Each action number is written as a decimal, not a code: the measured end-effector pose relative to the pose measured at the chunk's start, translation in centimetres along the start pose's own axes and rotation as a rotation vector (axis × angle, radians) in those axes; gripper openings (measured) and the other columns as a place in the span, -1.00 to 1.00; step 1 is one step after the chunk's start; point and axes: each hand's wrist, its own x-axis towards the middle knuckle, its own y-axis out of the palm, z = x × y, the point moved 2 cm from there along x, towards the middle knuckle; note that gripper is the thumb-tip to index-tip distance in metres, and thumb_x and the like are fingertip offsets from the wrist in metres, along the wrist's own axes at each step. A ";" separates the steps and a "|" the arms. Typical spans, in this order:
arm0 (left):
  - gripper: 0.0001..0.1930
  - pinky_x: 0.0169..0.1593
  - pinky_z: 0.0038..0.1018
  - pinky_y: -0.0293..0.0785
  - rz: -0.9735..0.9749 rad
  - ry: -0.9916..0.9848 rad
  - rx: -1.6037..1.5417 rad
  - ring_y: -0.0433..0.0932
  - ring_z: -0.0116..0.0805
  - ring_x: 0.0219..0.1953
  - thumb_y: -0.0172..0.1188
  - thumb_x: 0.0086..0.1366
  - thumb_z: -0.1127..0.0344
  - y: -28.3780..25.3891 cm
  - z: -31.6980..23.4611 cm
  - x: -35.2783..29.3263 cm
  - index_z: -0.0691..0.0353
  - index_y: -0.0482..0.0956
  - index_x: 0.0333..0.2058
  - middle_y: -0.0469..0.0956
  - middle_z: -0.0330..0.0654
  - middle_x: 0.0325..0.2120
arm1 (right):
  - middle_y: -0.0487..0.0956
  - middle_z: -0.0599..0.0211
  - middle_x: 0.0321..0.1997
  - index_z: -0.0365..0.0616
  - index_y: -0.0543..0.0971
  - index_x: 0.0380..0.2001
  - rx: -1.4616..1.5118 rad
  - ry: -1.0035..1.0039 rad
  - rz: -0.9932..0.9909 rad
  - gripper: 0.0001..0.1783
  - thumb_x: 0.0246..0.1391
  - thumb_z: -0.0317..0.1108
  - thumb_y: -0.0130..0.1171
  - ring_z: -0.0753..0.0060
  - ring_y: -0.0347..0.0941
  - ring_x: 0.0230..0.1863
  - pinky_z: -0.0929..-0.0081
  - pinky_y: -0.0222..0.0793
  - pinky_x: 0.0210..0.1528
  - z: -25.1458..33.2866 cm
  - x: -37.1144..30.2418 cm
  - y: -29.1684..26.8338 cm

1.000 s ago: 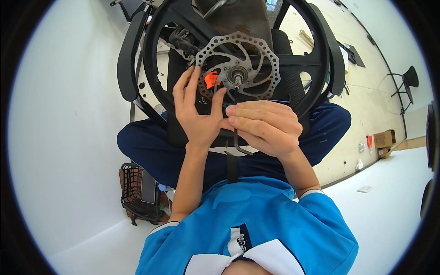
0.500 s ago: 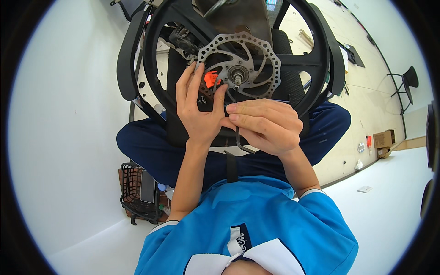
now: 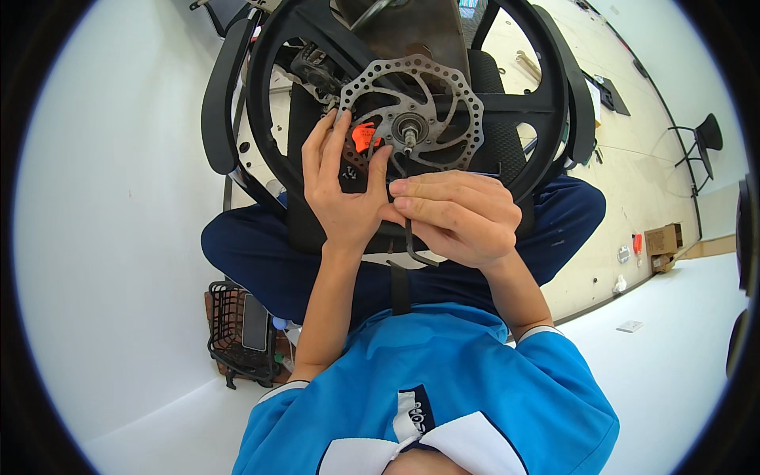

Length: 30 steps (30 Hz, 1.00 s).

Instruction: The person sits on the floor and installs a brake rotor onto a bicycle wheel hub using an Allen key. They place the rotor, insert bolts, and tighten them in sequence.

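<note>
A silver, drilled brake disc [image 3: 477, 119] lies over the hub of a black spoked wheel [image 3: 261, 119]. My left hand [image 3: 346, 198] grips the disc's left side, thumb and fingertips apart along its edge. My right hand [image 3: 465, 215] pinches a black hex key [image 3: 409, 247] just below the disc; its bent short end points toward me. The key's upper end reaches the disc's lower part, but its exact seat is hard to see. The hub axle [image 3: 409, 134] stands up through the disc's centre. Beside my left thumb shows an orange piece [image 3: 364, 137], with small bolts [image 3: 349, 173] below it.
The wheel rests on a black office chair seat [image 3: 305, 229] between armrests [image 3: 224, 95]. Dark metal parts [image 3: 317, 70] lie at its upper left. A black wire basket [image 3: 229, 332] stands at lower left. Cardboard boxes [image 3: 663, 241] and another chair [image 3: 698, 146] are at right.
My right hand and the hex key have shifted very slightly left, and the disc has moved a trace with them. My left hand keeps its hold.
</note>
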 end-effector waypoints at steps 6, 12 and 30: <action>-0.40 -0.01 -0.43 0.50 -0.005 -0.008 -0.018 0.53 -0.26 0.05 0.50 0.11 0.41 0.0 -0.1 -0.1 0.31 0.56 0.16 0.49 -0.05 0.11 | 0.74 0.20 -0.33 -0.23 0.73 -0.39 0.004 0.003 0.004 -0.77 -0.22 -0.50 0.52 0.32 0.71 -0.32 0.50 0.65 -0.31 0.0 -0.1 0.0; -0.40 -0.01 -0.43 0.50 -0.013 -0.020 0.001 0.53 -0.26 0.05 0.50 0.09 0.44 0.0 -0.1 -0.1 0.31 0.56 0.15 0.48 -0.05 0.12 | 0.74 0.15 -0.36 -0.25 0.72 -0.40 0.002 -0.009 0.037 -0.75 -0.21 -0.47 0.59 0.27 0.74 -0.30 0.44 0.70 -0.27 0.0 0.1 -0.1; -0.83 -0.22 -0.38 0.62 -0.044 0.355 -0.227 0.67 -0.15 -0.31 0.36 0.00 0.58 0.2 -2.2 -0.9 0.43 0.69 -0.35 0.69 -0.06 -0.33 | 0.70 0.23 -0.40 -0.23 0.70 -0.45 -0.044 -0.013 -0.033 -0.74 -0.36 -0.52 0.47 0.26 0.68 -0.38 0.45 0.62 -0.31 -0.4 0.2 -0.3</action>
